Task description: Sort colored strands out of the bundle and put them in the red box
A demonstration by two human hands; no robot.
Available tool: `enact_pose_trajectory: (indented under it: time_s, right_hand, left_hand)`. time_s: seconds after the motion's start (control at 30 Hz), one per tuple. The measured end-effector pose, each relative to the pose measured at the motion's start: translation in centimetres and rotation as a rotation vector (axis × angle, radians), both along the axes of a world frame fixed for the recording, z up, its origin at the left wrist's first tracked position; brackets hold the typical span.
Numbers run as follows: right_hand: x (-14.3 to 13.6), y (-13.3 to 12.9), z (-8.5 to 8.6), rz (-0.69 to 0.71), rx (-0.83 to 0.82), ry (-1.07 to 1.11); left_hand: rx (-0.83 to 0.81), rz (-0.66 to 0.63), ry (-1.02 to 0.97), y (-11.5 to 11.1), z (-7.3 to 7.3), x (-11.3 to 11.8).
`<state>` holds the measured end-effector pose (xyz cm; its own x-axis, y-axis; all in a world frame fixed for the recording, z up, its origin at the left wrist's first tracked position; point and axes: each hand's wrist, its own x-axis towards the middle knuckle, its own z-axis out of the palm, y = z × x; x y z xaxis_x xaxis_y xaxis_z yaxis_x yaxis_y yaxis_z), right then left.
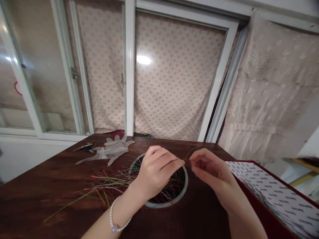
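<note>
My left hand [158, 171], with a beaded bracelet [115, 227] at the wrist, pinches a thin yellowish wire [189, 152] between thumb and forefinger. The wire's free end curves up and to the right. Just right of it, my right hand [210, 167] is half curled, with a small gap between thumb and fingertips and nothing visible in them. Below my left hand stands a round container with a pale rim [185, 186]. A tangle of thin coloured wires [109, 181] fills it and spills over its left side. My left hand hides part of the container.
Clear plastic gloves [113, 151] and a dark metal tool, perhaps scissors [87, 147], lie at the back left of the brown wooden table [62, 186]. On the right is a red-edged box [271, 186] with a printed white lining and more wires. Behind stands a curtained window [174, 79].
</note>
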<state>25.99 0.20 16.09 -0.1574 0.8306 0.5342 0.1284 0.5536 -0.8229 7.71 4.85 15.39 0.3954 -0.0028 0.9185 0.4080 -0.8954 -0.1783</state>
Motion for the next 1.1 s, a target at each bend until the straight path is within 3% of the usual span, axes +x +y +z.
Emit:
enact_pose_trajectory:
  time_s: [0.2, 0.27, 0.37, 0.47, 0.53, 0.63, 0.7, 0.8, 0.87, 1.1]
  right_hand:
    - [0.2, -0.4, 0.0, -0.136, 0.083, -0.149]
    - [0.0, 0.2, -0.3, -0.252, 0.129, -0.169]
    - [-1.0, 1.4, -1.3, -0.345, 0.188, -0.012]
    - [-2.5, 2.2, -2.3, -0.247, 0.130, 0.120]
    - [-3.6, 2.3, -2.7, -0.140, 0.035, 0.080]
    - [-4.9, 1.8, -2.8, 0.018, -0.078, 0.028]
    - [-5.6, 1.5, -2.7, 0.151, -0.137, 0.127]
    - [-6.2, 1.3, -2.7, 0.339, -0.263, 0.318]
    - [-6.4, 1.4, -2.8, 0.390, -0.329, 0.362]
    - [-6.6, 1.4, -2.9, 0.355, -0.355, 0.375]
  left_hand:
    - [-0.255, 0.000, 0.093, 0.3, 0.0, 0.5]
    - [-0.434, -0.031, 0.062, 0.3, 0.0, 0.8]
    - [-0.771, -0.134, -0.133, 0.6, 0.2, 1.1]
    - [-1.043, -0.338, -0.419, 0.9, 0.5, 0.9]
    - [-1.148, -0.498, -0.550, 1.0, 0.7, 0.6]
    - [-1.279, -0.692, -0.623, 0.8, 0.8, 0.3]
    - [-1.380, -0.775, -0.628, 0.5, 0.8, 0.2]
    - [-1.455, -0.835, -0.656, 0.0, 0.9, 0.3]
    - [-1.454, -0.845, -0.680, -0.2, 0.9, 0.4]
    - [-1.468, -0.863, -0.700, -0.6, 0.9, 0.7]
